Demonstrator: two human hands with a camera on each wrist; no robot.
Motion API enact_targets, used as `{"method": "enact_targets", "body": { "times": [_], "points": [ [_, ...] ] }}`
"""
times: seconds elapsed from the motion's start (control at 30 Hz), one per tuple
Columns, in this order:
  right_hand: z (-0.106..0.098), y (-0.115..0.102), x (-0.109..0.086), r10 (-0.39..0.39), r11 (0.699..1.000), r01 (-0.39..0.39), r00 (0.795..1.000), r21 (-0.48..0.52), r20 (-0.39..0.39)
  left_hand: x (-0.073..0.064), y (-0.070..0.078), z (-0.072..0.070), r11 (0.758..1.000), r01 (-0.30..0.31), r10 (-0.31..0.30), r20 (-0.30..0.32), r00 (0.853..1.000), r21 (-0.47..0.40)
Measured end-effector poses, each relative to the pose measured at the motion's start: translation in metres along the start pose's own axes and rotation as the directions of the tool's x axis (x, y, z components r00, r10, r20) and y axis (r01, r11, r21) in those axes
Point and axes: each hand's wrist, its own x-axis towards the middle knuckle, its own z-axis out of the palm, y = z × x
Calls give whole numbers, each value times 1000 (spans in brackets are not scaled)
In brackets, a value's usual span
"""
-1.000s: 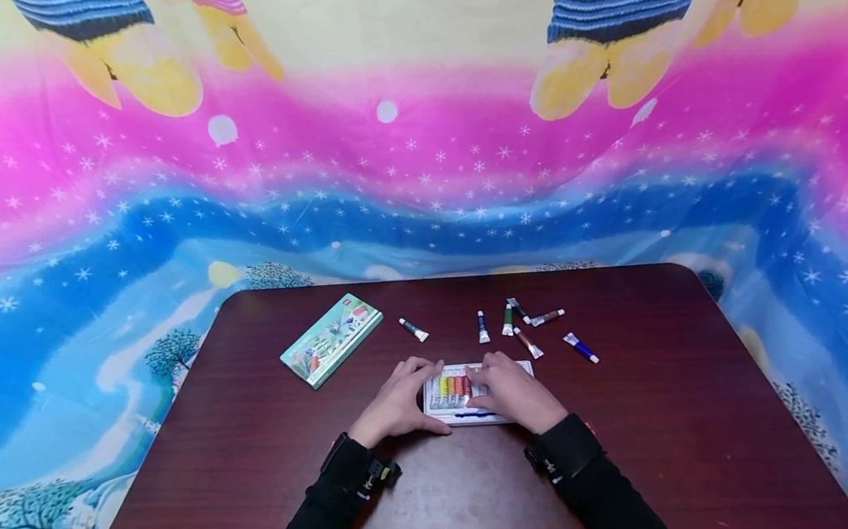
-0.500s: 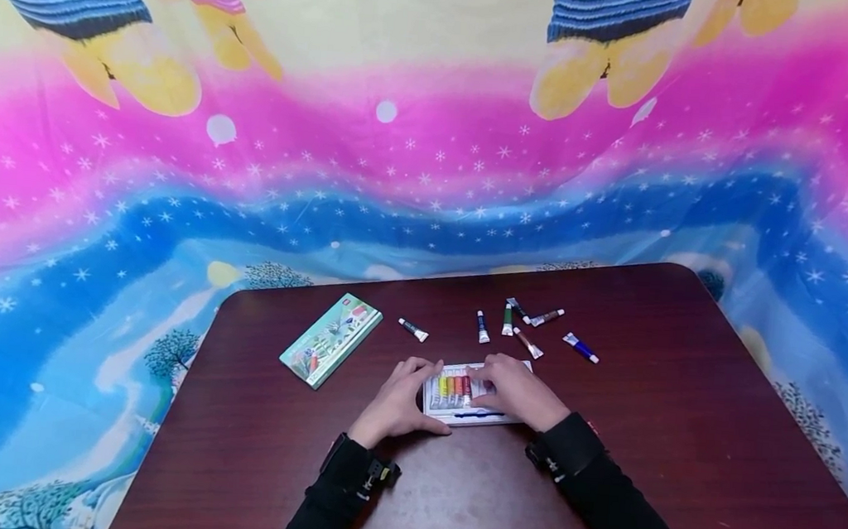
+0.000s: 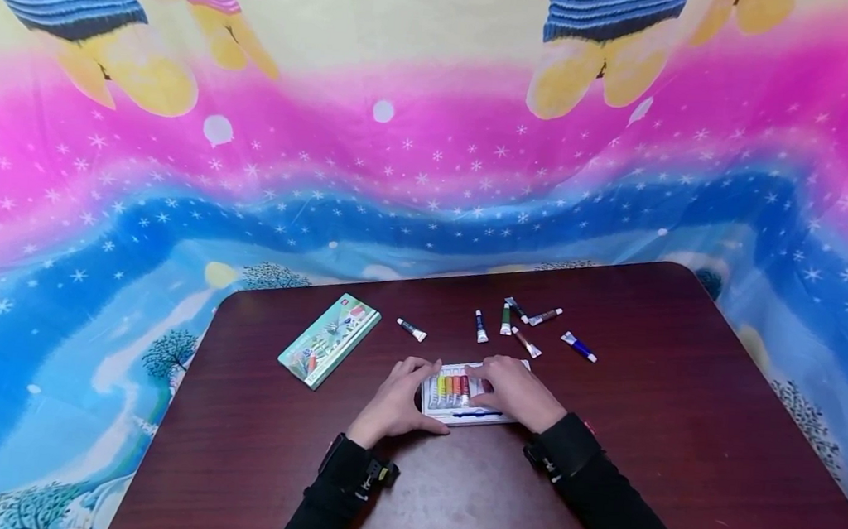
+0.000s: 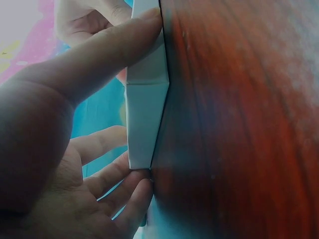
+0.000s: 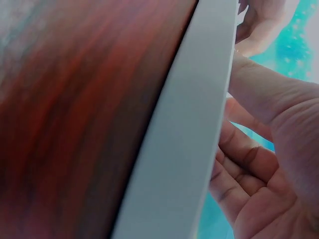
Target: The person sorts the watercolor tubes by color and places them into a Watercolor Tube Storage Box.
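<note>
A white tray [image 3: 473, 423] of paint tubes lies on the table in the head view, with yellow, orange and red tubes [image 3: 451, 390] lined up inside. Along its front runs a slim blue brush [image 3: 483, 414]. My left hand [image 3: 392, 403] grips the tray's left end, thumb at the front wall and fingertips at the back corner; the left wrist view shows the thumb [image 4: 114, 50] against the white wall. Over the tray's right part, my right hand [image 3: 522, 393] pinches a paint tube between thumb and index finger. That hand covers most of this tube and the tray's right half.
Behind the tray lie several loose tubes: a black one [image 3: 411, 329], a dark blue one [image 3: 481, 326], a green one [image 3: 506, 319], brown ones [image 3: 526, 341] and a blue one [image 3: 579, 346]. A green illustrated box [image 3: 330, 340] sits left. A patterned curtain [image 3: 372, 161] hangs behind the table.
Both hands stay at the tray in nearly the same pose. The right fingers shift only slightly over the tubes, and the head view drifts a little.
</note>
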Motion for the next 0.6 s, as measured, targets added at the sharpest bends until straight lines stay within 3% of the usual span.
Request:
{"method": "enact_targets", "body": {
  "times": [0.37, 0.5, 0.6],
  "points": [
    [0, 6, 1, -3, 1000, 3, 1000, 13, 28, -1, -1, 2, 1000, -1, 1, -6, 1000, -15],
    [-10, 15, 0, -4, 998, 6, 1000, 55, -22, -1, -1, 2, 1000, -2, 2, -5, 1000, -10],
    [-21, 31, -2, 19, 997, -10, 992, 76, -123, -1, 0, 1, 1000, 0, 0, -4, 1000, -3]
  ]
}}
